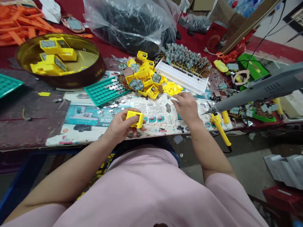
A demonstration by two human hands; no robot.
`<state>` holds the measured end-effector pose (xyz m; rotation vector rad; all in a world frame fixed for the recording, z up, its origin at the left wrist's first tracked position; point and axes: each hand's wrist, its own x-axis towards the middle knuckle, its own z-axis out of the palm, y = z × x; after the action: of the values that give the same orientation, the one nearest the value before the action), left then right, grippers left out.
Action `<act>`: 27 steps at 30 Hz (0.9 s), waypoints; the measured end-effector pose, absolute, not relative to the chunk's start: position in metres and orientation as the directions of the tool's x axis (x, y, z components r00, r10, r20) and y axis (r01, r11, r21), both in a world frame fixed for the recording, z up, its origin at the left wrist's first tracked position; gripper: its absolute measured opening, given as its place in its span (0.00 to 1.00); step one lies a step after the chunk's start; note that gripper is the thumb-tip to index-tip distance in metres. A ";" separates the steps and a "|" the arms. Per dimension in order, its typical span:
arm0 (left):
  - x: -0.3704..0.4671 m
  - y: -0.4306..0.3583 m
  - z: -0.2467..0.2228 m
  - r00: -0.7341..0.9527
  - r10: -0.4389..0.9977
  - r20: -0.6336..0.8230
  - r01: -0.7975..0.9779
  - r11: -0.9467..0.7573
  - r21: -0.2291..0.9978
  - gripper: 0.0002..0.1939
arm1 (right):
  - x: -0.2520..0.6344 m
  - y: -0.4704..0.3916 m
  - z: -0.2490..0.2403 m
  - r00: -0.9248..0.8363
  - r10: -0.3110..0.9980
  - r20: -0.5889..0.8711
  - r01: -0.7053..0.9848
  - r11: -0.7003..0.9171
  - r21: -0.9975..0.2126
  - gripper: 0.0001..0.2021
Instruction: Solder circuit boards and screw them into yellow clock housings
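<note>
My left hand [120,126] grips a small yellow plastic housing [134,119], with the thumb pressed into its open side. A grille of tiny holes shows on the housing's face. My right hand [187,107] is over the printed cardboard [155,110], close to a heap of flat yellow plastic pieces [172,89]. Its fingers are bent and slightly apart, and nothing shows between them. Just beyond lies a pile of yellow housings [145,74], some with circuit boards. Silvery button cells [115,86] lie on and beside a teal tray [94,93].
A round tin [78,78] holds several yellow housings at the left. A white foam rack [182,77] stands before many small circuit boards [187,58]. To the right hangs a grey electric screwdriver [255,90], near a yellow-handled tool [221,130]. A large plastic bag [132,25] sits behind.
</note>
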<state>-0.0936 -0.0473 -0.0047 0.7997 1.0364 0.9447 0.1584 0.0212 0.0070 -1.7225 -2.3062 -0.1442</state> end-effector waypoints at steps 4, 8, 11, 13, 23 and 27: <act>-0.092 -0.045 0.003 0.162 0.927 -0.338 -0.253 0.370 0.894 0.25 | 0.134 0.067 0.005 -0.199 0.980 0.003 0.977 0.198 0.081 0.19; -0.090 -0.041 0.004 0.144 0.937 -0.319 -0.313 0.349 0.883 0.26 | 0.126 0.078 0.011 -0.154 0.986 -0.070 0.978 0.162 0.130 0.18; -0.091 -0.039 -0.001 0.196 0.925 -0.325 -0.370 0.376 0.849 0.25 | 0.129 0.076 0.018 -0.122 0.987 -0.103 0.977 0.137 0.164 0.16; -0.091 -0.038 -0.004 0.236 0.908 -0.345 -0.396 0.414 0.819 0.24 | 0.132 0.073 0.021 -0.115 0.987 -0.108 0.976 0.132 0.172 0.15; -0.085 -0.045 -0.011 0.233 0.911 -0.341 -0.430 0.411 0.804 0.22 | 0.146 0.066 0.031 -0.078 0.997 -0.017 0.988 0.080 0.130 0.16; -0.084 -0.045 -0.014 0.189 0.923 -0.336 -0.433 0.385 0.815 0.23 | 0.153 0.063 0.029 -0.151 0.988 -0.027 0.985 0.153 0.081 0.17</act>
<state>-0.0839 -0.0446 -0.0136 0.6375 0.9418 1.0491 0.1529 0.0627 0.0293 -2.0925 -2.4392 -0.0709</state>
